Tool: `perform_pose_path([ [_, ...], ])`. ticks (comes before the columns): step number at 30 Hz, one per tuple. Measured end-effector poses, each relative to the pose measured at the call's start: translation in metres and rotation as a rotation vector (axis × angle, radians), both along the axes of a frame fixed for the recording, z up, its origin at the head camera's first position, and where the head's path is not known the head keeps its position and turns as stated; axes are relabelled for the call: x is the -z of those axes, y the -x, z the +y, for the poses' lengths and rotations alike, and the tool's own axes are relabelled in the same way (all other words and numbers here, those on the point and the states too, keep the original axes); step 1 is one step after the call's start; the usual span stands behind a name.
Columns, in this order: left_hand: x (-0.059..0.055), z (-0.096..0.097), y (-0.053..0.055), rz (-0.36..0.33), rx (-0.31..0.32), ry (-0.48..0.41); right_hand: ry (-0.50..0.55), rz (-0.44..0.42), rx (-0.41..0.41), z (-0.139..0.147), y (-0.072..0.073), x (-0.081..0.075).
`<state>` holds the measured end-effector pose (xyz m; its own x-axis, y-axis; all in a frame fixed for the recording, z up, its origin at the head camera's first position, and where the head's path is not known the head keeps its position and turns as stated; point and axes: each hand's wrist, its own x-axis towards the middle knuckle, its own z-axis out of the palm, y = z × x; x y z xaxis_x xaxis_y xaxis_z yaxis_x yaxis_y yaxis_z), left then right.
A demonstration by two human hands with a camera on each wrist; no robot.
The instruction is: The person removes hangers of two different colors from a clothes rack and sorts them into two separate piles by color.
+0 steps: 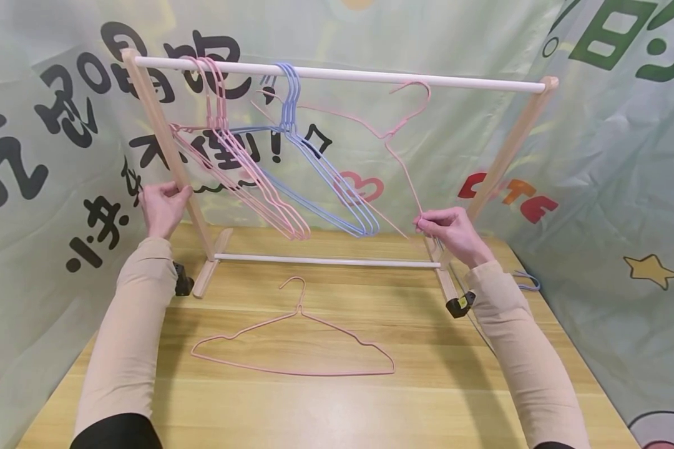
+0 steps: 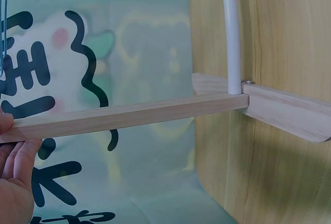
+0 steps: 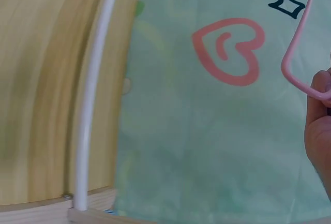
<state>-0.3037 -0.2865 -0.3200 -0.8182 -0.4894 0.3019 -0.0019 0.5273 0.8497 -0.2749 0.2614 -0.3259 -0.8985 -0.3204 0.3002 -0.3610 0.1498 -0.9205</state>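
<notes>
My left hand grips the left wooden post of a hanger rack, thumb on one side and fingers on the other in the left wrist view. With thumb and fingertips, my right hand pinches the lower corner of a pink hanger. That hanger is raised and tilted, and its hook overlaps the lower edge of the white top rail. Part of it passes behind several blue hangers on the rail. Left of those hang several pink hangers.
Another pink hanger lies flat on the wooden table, hook pointing toward the rack. A white lower bar joins the rack's feet. Beyond my right sleeve, a blue hook rests on the table. Printed cloth surrounds the table.
</notes>
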Motion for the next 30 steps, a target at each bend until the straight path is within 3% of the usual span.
perform_pose_path([
  [12, 0.0, -0.001, 0.0, -0.013, 0.004, -0.011, -0.095, -0.09, 0.013, 0.018, -0.008, 0.035],
  [23, 0.0, -0.001, 0.0, -0.023, 0.007, -0.013, -0.165, -0.229, -0.036, 0.042, -0.023, 0.061],
  [30, 0.0, -0.001, 0.001, -0.022, 0.004, -0.019, -0.219, -0.263, -0.058, 0.05, -0.031, 0.074],
])
